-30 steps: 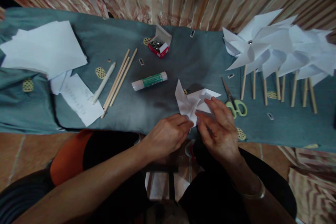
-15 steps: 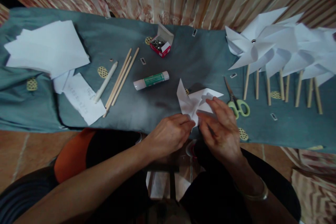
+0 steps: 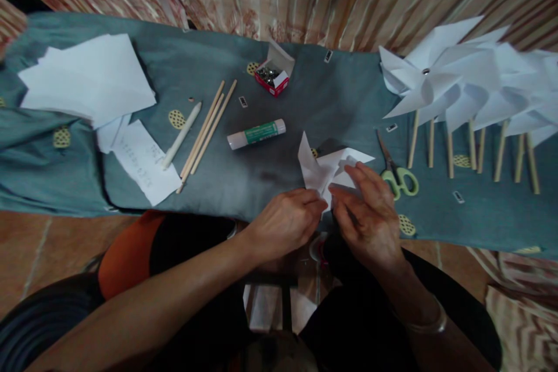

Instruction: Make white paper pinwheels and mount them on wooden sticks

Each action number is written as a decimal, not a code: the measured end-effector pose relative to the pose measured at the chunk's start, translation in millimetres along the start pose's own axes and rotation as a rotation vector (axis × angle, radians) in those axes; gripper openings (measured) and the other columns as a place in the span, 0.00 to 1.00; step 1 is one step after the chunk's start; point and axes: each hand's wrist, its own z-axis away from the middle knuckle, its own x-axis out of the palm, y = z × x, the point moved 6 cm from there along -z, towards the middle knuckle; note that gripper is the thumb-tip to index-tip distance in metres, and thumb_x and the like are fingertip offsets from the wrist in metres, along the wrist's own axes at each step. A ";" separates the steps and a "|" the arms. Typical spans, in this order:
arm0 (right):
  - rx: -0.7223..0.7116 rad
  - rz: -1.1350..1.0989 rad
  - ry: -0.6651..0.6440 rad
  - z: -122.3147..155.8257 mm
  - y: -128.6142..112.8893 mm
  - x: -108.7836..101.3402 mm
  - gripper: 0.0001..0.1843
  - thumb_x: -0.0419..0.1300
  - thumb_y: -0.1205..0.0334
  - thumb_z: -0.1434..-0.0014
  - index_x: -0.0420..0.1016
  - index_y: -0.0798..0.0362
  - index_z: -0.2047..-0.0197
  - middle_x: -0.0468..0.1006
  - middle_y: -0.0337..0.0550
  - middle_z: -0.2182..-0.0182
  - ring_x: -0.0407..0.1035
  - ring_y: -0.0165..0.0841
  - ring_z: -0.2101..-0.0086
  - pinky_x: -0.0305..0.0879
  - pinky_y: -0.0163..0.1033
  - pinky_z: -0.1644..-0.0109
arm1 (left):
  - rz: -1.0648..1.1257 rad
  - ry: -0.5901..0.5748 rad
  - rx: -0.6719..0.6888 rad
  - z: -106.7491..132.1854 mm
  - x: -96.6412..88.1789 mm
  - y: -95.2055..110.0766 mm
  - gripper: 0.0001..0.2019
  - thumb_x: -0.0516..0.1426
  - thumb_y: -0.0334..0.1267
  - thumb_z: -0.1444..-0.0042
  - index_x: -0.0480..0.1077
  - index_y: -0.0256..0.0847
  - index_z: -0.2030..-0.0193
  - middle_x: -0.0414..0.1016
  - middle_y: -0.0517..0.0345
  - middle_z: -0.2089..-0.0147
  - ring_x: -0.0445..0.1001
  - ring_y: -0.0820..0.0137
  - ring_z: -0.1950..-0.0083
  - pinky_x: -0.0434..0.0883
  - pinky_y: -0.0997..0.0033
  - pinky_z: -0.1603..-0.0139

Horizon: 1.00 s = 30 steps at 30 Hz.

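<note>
A white paper pinwheel (image 3: 320, 173) with folded blades, no stick visible on it, lies near the table's front edge between my hands. My left hand (image 3: 288, 222) is closed, its fingertips pinching the lower left part of the paper. Over the right side bends my right hand (image 3: 369, 215), thumb and fingers closed on the paper by its centre and right blade. The pinwheel's lower part is partly hidden by my fingers. Scissors with green handles (image 3: 399, 177) lie just right of my right hand. A glue stick (image 3: 256, 133) rests up and to the left.
Finished pinwheels (image 3: 440, 72) on sticks overlap at the right. An open red box of metal pins (image 3: 272, 77) stands at the back. Wooden sticks (image 3: 213, 128), a white pencil-like stick (image 3: 183, 135), a written note (image 3: 143, 165) and stacked white paper (image 3: 89, 78) lie left on the green cloth.
The whole view has shifted slightly, so the table items appear a little further right. My hands keep the same hold on the paper pinwheel.
</note>
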 end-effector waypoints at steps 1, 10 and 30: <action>-0.002 -0.001 0.004 -0.2 -0.3 -0.2 0.14 0.57 0.70 0.40 0.77 0.51 0.52 0.69 0.47 0.40 0.61 0.47 0.39 0.63 0.57 0.39 | 0.002 -0.001 -0.002 0.0 0.3 -0.3 0.11 0.48 0.31 0.36 0.72 0.36 0.58 0.77 0.52 0.57 0.76 0.68 0.55 0.75 0.67 0.51; -0.010 0.005 -0.002 0.0 -0.8 0.3 0.17 0.57 0.70 0.39 0.76 0.49 0.49 0.68 0.45 0.38 0.59 0.47 0.38 0.61 0.58 0.37 | 0.003 0.006 0.004 0.0 1.6 -1.1 0.11 0.49 0.30 0.36 0.72 0.36 0.57 0.77 0.51 0.58 0.76 0.67 0.55 0.75 0.66 0.52; -0.024 0.088 -0.049 1.0 -1.7 4.9 0.16 0.55 0.70 0.38 0.75 0.48 0.48 0.62 0.46 0.35 0.54 0.49 0.35 0.59 0.60 0.37 | -0.141 -0.066 0.003 -4.0 2.0 6.0 0.10 0.51 0.30 0.37 0.72 0.32 0.57 0.76 0.49 0.58 0.76 0.65 0.57 0.75 0.65 0.54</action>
